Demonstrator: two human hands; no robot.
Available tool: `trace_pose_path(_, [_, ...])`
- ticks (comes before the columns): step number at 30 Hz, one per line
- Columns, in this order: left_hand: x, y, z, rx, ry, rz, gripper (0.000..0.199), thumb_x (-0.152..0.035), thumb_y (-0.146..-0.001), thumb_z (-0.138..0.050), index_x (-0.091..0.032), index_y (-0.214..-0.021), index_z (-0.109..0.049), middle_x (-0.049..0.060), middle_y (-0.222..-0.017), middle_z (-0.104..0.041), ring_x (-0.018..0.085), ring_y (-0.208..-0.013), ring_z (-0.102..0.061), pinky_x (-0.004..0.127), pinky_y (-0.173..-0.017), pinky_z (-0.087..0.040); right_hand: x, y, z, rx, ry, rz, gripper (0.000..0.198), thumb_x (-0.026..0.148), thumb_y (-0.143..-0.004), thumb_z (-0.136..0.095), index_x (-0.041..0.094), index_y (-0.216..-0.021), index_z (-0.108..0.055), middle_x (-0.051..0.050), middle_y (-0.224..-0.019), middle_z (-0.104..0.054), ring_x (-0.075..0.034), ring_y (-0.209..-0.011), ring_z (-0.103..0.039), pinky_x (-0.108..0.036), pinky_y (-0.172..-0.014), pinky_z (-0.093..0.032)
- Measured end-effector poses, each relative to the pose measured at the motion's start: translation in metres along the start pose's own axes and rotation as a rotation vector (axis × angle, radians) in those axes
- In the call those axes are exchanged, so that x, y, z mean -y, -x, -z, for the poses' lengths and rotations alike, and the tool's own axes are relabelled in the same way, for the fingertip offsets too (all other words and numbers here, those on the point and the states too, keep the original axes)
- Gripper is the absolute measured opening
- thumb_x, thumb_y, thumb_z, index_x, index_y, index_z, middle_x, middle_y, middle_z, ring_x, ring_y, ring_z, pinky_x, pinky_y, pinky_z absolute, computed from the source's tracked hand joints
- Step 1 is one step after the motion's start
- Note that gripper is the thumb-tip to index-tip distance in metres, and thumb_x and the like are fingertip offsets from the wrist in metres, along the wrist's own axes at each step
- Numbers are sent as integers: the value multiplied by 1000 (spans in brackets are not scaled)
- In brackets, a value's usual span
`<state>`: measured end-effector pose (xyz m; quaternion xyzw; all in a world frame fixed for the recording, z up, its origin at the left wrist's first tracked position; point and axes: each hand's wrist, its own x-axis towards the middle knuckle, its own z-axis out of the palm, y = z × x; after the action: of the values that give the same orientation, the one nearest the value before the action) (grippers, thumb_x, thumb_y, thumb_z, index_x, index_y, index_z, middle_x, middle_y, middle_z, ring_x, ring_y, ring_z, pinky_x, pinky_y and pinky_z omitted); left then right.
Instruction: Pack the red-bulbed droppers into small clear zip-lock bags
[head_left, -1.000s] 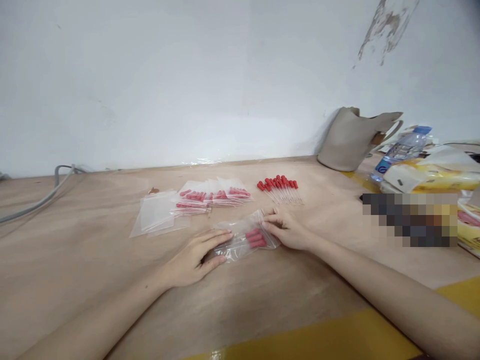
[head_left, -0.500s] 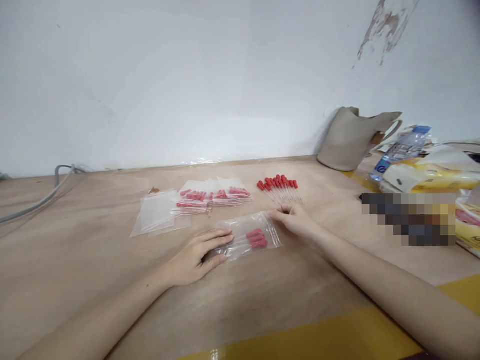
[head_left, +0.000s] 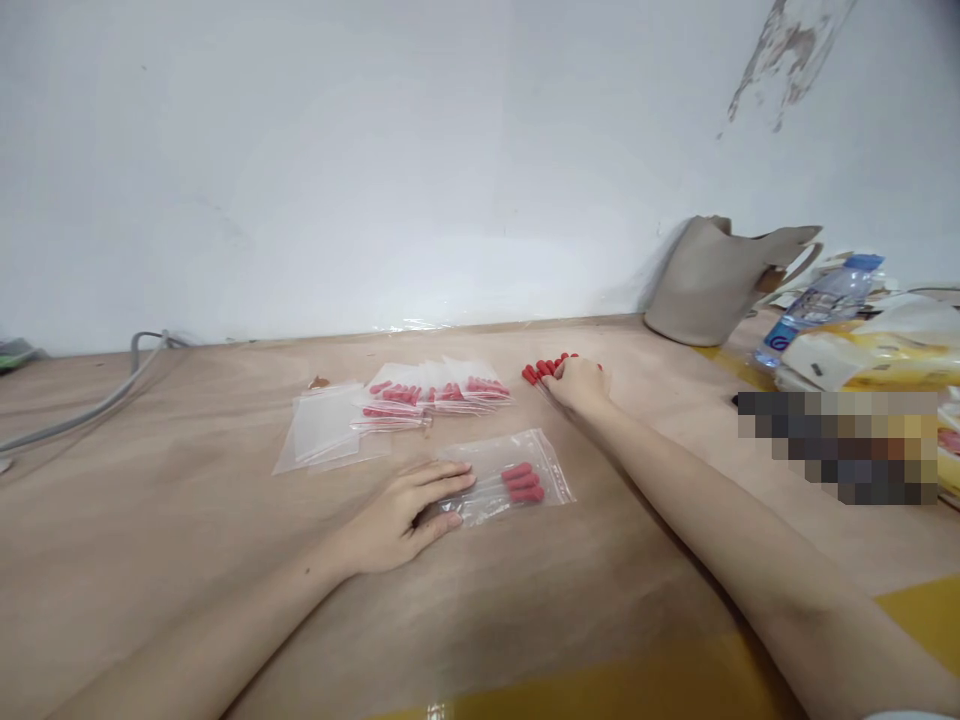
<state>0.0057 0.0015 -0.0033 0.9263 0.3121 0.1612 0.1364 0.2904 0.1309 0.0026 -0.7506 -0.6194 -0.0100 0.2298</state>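
My left hand (head_left: 401, 515) lies with fingers spread, fingertips resting on the left end of a clear zip bag (head_left: 480, 460). Inside the bag are a few droppers with red rubber bulbs (head_left: 525, 483), bulbs toward the right end. My right hand (head_left: 581, 385) is at the pile of loose red-bulbed droppers (head_left: 531, 374), its fingers curled and closed over the bulbs, seemingly pinching one; the fingertips are partly hidden. Behind my left hand sits a row of filled bags (head_left: 431, 390) with red bulbs showing. Flat, unfilled zip bags (head_left: 322, 430) lie to their left.
A beige container (head_left: 709, 285) leans at the wall on the right, beside a water bottle (head_left: 817, 305) and a yellow-white package (head_left: 862, 355). A blurred-out patch covers something in front of them. A grey cable (head_left: 97, 410) runs along the left. Yellow tape (head_left: 600, 680) crosses the near table.
My right hand has let go of the zip bag's right corner and moved back to the dropper pile. My left hand stays on the bag. The view has shifted slightly.
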Motion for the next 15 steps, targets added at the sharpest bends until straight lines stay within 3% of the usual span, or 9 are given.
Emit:
trace_pose_path(4, [0,0,0,6,3,4,40,-30,-91,-46,-28,-131,-43,3,-134,-46,22,-123,-42,43,-104,-34,0,-3,8,-30,-75,-63,20,34,-75,-52,17,-70,-62,-11,-79,-65,-25,-82,-60,-38,-74,-38])
trace_pose_path(9, [2,0,-1,-14,11,-15,40,-28,-91,-46,-28,-131,-44,3,-134,-47,23,-122,-43,44,-102,-36,-9,12,24,-84,-576,68,22,37,-75,-54,17,-82,-55,-6,-74,-62,-17,-68,-58,-29,-62,-42])
trace_pose_path(13, [1,0,-1,-16,12,-15,40,-29,-91,-46,-28,-131,-44,3,-134,-46,23,-122,-43,43,-101,-37,-19,44,24,-104,-911,100,49,39,-73,-57,17,-112,-37,3,-64,-52,-12,-55,-52,-26,-53,-42])
trace_pose_path(15, [1,0,0,-11,12,-7,40,-29,-91,-47,-28,-131,-44,3,-134,-46,23,-122,-43,43,-102,-37,-23,61,20,-56,-1009,64,58,39,-72,-58,19,-118,-29,6,-63,-48,-10,-48,-48,-24,-48,-40])
